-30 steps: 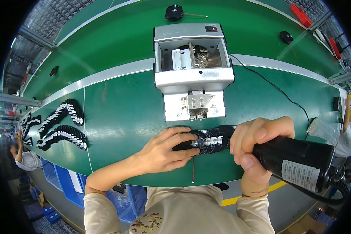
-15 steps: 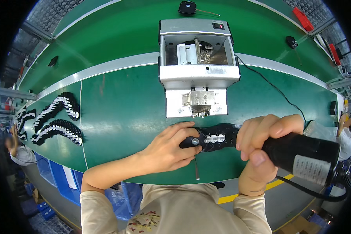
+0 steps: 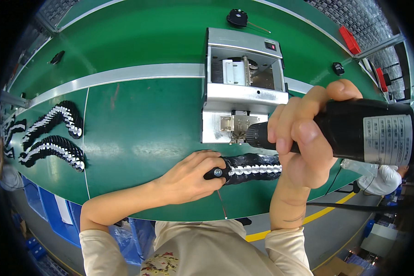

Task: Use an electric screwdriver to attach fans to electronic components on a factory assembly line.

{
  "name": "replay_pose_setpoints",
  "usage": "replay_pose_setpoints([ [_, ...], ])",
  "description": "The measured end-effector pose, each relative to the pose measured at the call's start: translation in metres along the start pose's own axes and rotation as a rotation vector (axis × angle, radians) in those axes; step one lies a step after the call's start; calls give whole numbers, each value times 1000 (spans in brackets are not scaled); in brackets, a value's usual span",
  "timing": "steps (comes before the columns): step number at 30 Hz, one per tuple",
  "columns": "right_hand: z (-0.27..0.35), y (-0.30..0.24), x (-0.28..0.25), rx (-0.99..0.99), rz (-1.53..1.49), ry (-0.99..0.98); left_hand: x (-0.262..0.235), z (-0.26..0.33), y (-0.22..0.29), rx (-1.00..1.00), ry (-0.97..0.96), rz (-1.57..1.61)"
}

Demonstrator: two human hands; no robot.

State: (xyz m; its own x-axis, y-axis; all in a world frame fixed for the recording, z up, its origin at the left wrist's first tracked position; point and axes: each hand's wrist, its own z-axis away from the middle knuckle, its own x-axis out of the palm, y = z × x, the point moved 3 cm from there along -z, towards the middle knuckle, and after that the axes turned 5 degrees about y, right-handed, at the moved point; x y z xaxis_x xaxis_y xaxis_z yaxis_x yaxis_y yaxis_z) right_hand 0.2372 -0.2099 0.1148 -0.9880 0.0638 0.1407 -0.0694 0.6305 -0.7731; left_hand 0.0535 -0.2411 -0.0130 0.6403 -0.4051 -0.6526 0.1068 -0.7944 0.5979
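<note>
You had the long, smooth green table [image 3: 138,119] spread before you. On its near part, right of centre, stood the silver, box-shaped metal machine [image 3: 244,91], its top uncovered and a shiny metal bracket [image 3: 237,123] at its near end.

Your right hand [image 3: 303,133] was wrapped firmly around the thick black cylindrical driver [image 3: 349,129] with a pale label. Half a second earlier that tool lay low by the right end of the parts; it had since risen and swung toward the far side, so its ribbed nose showed right at the bracket. Whether they touched, you could not tell from this angle. It meant the tool was away from the parts, and only your left hand [image 3: 188,177] steadied them.

Off to the left lay two curved rows of black parts [image 3: 55,149] with silver discs.

The straight row of stacked black parts [image 3: 255,163] with shiny silver discs lay on the near side of the machine, its right end hidden behind your right forearm. Your left hand's fingers and thumb were closed around its left end, where one disc stood apart. A thin reddish wire [image 3: 221,202] trailed from there toward the near edge.
</note>
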Motion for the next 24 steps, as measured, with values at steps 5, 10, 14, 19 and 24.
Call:
replay_pose_setpoints([
  [5,-3,8,6,46,74,-4,-4,3,-3,-6,26,8],
  [10,-11,15,6,74,233,-139,-5,4,-6,-2,40,23],
  [14,3,10,16,131,-39,-48,-1,14,-9,-7,36,11],
  [19,37,-10,10,204,-189,-10,-1,14,-9,-13,43,20],
  [24,57,-5,22,272,-197,89,-3,16,-7,-16,57,16],
])
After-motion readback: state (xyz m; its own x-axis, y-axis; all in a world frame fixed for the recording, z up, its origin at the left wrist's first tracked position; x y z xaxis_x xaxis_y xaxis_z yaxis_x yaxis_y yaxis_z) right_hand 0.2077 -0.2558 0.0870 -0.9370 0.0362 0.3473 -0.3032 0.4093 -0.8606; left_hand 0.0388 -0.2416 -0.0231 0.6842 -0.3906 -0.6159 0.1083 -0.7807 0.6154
